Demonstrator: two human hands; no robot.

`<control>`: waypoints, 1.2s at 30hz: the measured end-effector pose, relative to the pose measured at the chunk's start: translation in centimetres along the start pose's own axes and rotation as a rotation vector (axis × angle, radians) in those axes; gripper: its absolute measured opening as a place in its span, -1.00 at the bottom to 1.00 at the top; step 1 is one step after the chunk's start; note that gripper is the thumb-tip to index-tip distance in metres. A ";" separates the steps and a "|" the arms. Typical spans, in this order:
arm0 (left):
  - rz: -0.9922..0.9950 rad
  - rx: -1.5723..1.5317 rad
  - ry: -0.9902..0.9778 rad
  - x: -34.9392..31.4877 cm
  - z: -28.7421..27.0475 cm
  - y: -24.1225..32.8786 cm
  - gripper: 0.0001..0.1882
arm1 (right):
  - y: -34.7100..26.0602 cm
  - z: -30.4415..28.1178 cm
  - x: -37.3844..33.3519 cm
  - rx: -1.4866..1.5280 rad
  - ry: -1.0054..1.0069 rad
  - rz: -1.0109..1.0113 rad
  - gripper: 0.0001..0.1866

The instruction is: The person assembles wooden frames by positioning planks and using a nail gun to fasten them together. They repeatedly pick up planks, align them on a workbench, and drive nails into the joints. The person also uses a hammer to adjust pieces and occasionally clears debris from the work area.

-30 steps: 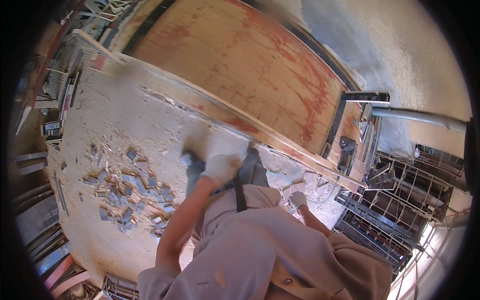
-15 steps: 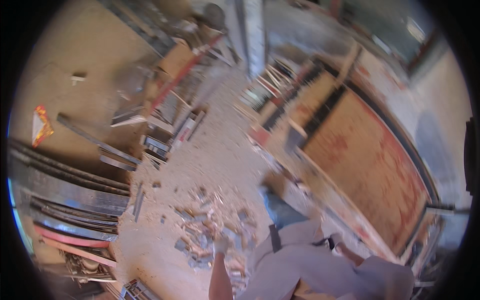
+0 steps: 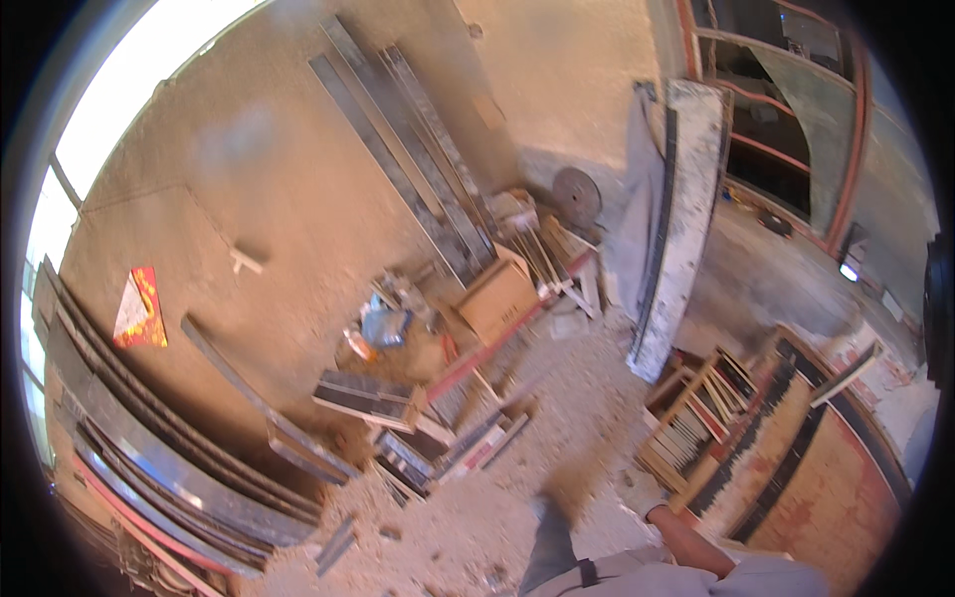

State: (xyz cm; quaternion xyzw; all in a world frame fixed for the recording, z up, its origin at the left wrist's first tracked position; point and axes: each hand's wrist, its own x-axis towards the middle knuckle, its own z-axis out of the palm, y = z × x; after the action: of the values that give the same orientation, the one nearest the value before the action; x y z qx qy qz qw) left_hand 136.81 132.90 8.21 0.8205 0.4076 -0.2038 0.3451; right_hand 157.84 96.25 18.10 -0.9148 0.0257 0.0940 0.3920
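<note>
View over a dusty floor [image 3: 542, 398], with the stained, dark-banded board [image 3: 836, 478] as landmark. The right hand [image 3: 643, 493], pale-gloved and dark-cuffed, lies just left of the board, beside the pile of wooden slats [image 3: 684, 438]; whether the fingers are spread or closed, or touch the slats, cannot be told. The left hand is out of view; its state cannot be told. The slats lie at the board's far left end. Beyond the board stands a pale, scuffed plank [image 3: 681, 229]; well left of it, a cardboard box [image 3: 500, 300].
</note>
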 end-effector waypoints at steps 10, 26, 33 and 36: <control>0.309 -0.634 0.300 25.8 -21.0 17.9 -0.71 | -30.2 -0.9 41.0 -0.064 0.252 -0.472 -0.51; 0.381 -0.288 0.225 33.5 -31.5 55.7 -0.56 | -61.0 0.3 87.3 -0.376 0.403 -0.316 -0.05; 0.647 -0.254 0.115 38.3 -34.1 63.8 -0.56 | -61.3 -6.4 82.5 -0.076 0.477 -0.520 -0.31; 0.825 -0.229 0.035 38.9 -34.4 66.5 -0.56 | -62.1 -12.2 77.9 0.047 0.615 -0.637 -0.28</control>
State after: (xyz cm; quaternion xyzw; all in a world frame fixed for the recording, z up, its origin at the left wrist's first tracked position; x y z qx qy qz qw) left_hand 215.21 150.14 34.20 0.8746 0.0708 0.0117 0.4795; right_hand 243.59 132.44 55.58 -0.8533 -0.1401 -0.3086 0.3962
